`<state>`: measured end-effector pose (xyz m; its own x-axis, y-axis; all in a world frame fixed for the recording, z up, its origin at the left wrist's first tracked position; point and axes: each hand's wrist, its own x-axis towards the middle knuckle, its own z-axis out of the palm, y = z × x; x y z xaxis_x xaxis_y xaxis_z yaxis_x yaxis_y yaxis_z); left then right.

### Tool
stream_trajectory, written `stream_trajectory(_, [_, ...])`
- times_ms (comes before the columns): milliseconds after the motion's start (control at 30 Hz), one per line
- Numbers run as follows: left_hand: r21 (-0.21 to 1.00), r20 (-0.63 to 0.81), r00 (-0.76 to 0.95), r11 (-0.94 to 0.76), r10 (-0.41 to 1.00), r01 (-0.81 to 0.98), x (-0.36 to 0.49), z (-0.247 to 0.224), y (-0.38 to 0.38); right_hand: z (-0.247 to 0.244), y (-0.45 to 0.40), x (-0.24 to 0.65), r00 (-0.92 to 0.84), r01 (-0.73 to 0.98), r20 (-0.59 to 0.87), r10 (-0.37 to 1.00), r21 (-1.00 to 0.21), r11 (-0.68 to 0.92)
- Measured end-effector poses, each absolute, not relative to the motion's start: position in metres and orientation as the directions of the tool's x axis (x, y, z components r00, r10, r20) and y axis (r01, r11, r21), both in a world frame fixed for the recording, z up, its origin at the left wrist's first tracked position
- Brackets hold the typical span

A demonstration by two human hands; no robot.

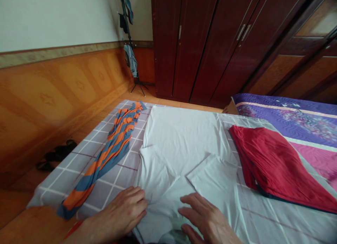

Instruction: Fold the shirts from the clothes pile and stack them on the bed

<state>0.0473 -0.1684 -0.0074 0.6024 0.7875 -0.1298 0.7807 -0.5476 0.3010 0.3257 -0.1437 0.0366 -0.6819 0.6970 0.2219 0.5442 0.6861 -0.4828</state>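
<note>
A pale T-shirt (pixel 181 131) lies spread on the checked sheet in front of me, its two short sleeves folded inward across it. At its near left edge, my left hand (pixel 129 207) is closed, fingers curled on the fabric, which creases beside them. My right hand (pixel 206 217) is open over the near part of the shirt, its fingers apart and nothing in them. Whether the right fingertips touch the cloth is hard to tell. The shirt's nearest end runs out of view at the bottom.
Left of the shirt lies a bunched orange and blue-grey striped garment (pixel 105 158). A red garment with dark trim (pixel 276 159) lies at the right. The checked sheet (pixel 113 180) covers the bed. Beyond are purple bedding (pixel 263 105), a dark red wardrobe (pixel 195 44) and a coat stand (pixel 129 33).
</note>
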Motion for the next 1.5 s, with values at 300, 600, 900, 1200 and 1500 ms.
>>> stream_trajectory(300, [0.236,-0.128,0.518,-0.482,0.846,0.844,0.029,0.002,-0.155,-0.015,-0.113,0.29,-0.819,0.533,0.073,0.569,-0.27,0.802])
stream_trajectory(600, [0.072,-0.146,0.35,-0.343,0.925,0.937,0.029,0.014,-0.125,-0.044,-0.122,0.289,-0.762,0.569,0.248,0.598,-0.185,0.802])
stream_trajectory(900, [0.239,0.061,0.365,-0.369,0.929,0.898,0.02,-0.008,-0.099,0.032,-0.085,0.283,-0.815,0.534,0.143,0.561,-0.19,0.824])
stream_trajectory(1200, [0.521,0.13,0.28,-0.305,0.951,0.797,-0.008,-0.031,-0.037,-0.012,0.017,0.191,-0.652,0.737,0.05,0.757,-0.191,0.648])
stream_trajectory(1500, [0.31,0.12,0.291,-0.314,0.949,0.897,-0.019,-0.032,-0.023,-0.029,0.02,0.199,-0.586,0.794,0.098,0.804,-0.127,0.594])
